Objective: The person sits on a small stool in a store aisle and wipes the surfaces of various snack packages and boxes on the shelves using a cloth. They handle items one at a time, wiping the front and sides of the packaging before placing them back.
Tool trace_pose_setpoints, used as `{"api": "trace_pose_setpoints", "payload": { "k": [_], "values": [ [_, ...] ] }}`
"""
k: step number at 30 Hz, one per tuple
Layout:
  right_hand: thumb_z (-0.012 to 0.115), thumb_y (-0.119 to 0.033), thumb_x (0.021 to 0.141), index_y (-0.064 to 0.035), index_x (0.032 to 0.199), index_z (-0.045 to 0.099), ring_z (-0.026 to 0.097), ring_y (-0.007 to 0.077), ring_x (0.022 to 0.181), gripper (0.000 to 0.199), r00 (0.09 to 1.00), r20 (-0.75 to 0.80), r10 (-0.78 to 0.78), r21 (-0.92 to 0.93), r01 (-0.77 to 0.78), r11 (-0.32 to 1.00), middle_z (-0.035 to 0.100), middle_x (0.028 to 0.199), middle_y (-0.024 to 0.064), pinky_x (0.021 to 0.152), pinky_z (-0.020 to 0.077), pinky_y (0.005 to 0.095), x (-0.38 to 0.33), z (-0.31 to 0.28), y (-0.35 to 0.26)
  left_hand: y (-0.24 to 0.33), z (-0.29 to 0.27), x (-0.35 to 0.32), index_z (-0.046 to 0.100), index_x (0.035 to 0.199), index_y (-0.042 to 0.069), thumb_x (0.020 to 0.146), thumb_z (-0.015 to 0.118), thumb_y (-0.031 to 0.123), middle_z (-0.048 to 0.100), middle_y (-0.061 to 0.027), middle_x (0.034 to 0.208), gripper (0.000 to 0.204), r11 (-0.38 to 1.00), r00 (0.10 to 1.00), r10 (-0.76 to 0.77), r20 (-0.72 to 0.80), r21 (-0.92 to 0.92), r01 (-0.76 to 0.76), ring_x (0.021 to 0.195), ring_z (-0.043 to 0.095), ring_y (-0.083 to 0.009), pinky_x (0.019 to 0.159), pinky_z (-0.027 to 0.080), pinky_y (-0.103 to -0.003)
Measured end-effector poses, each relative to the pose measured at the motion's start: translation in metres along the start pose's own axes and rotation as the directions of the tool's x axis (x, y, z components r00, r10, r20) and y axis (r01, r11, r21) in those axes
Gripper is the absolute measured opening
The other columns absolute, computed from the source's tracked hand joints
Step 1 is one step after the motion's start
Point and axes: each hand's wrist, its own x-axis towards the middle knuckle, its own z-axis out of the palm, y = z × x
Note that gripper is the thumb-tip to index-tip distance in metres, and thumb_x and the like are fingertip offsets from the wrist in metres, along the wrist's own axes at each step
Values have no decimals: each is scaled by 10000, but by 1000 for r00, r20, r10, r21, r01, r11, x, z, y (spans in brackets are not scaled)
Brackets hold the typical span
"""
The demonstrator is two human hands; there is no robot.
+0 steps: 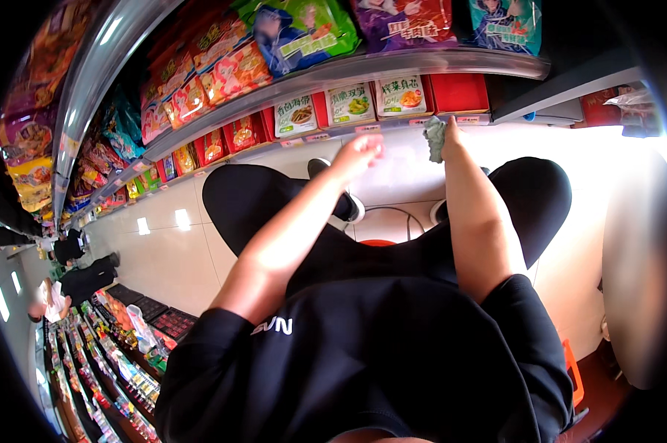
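— Wiping, by the look of it: our right hand (450,133) pinches a grey-green cloth (435,138) against the front edge of the lower shelf (392,125), just under the red trays (459,92) and the boxed packets (350,102).

— And our left hand (357,153)?

— Spread, fingers loose, holding nothing, hovering just below the same shelf edge, near the price strips. It's blurred, so we can't tell whether it touches.

— What does the next move call for?

— We judge a sideways pass along the edge, keeping the cloth flat and the knuckles clear of the boxes above, which sit right at the lip.

— Room?

— Tight upward: the upper shelf (422,63) with its snack bags (304,29) overhangs. Below, pale floor tiles (171,251) lie between our knees and the shelving. The aisle runs off to our left, where another person stands well apart.
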Motion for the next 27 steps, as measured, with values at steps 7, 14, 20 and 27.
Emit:
{"api": "trace_pose_setpoints", "payload": {
  "k": [7, 14, 20, 27],
  "values": [
    [607, -677, 808, 82, 1131, 645, 662, 307, 965, 825, 997, -66, 41, -235, -55, 970, 679, 1089, 203, 837, 509, 409, -36, -4, -44, -5, 53, -35, 489, 1343, 33, 1001, 495, 211, 604, -113, 1234, 385, 982, 982, -179, 66, -46, 183, 1117, 602, -217, 940, 467, -349],
    [584, -588, 832, 102, 1125, 634, 624, 355, 1084, 751, 994, 17, -103, -293, 104, 951, 649, 1153, 248, 933, 468, 398, -42, 0, -65, -2, 51, -30, 514, 1315, 40, 997, 512, 223, 616, -100, 1207, 367, 973, 974, -225, -12, -54, 224, 1104, 599, -202, 934, 457, -342],
    [563, -452, 832, 90, 1117, 643, 616, 357, 1099, 617, 988, 40, -150, -362, 154, 919, 644, 1149, 260, 958, 458, 390, -56, -8, -76, -8, 53, -28, 517, 1312, 44, 998, 507, 215, 617, -92, 1197, 357, 970, 971, -241, 7, -33, 241, 1095, 601, -199, 929, 459, -343],
    [538, -443, 809, 88, 1057, 669, 648, 366, 1041, 600, 979, 23, -205, -273, 203, 940, 671, 1063, 264, 920, 484, 414, -99, -37, -68, -11, 64, -15, 508, 1324, 38, 996, 511, 204, 607, -100, 1215, 368, 983, 984, -179, 20, -33, 180, 1102, 595, -200, 917, 477, -340]
  ]
}}
